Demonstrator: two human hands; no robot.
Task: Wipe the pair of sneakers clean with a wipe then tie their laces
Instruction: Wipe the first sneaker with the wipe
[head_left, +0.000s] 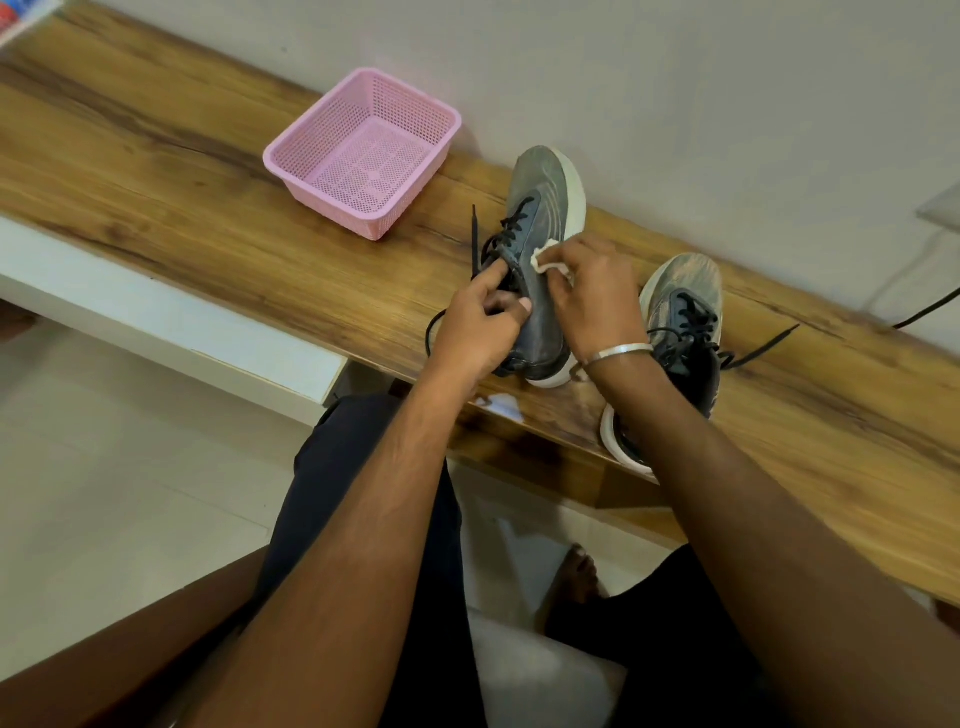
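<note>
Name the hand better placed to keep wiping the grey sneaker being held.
Right hand: it already pinches the white wipe against the grey lace-up sneaker. The left hand grips that sneaker's collar, steadying it.

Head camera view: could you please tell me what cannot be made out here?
- White wipe: mostly hidden under the right hand.
- Grey lace-up sneaker being wiped: its collar and heel are covered by the left hand and the right hand.
- Second grey sneaker: its heel is hidden behind the right forearm.
- Black cable: cut off by the right edge.
</note>
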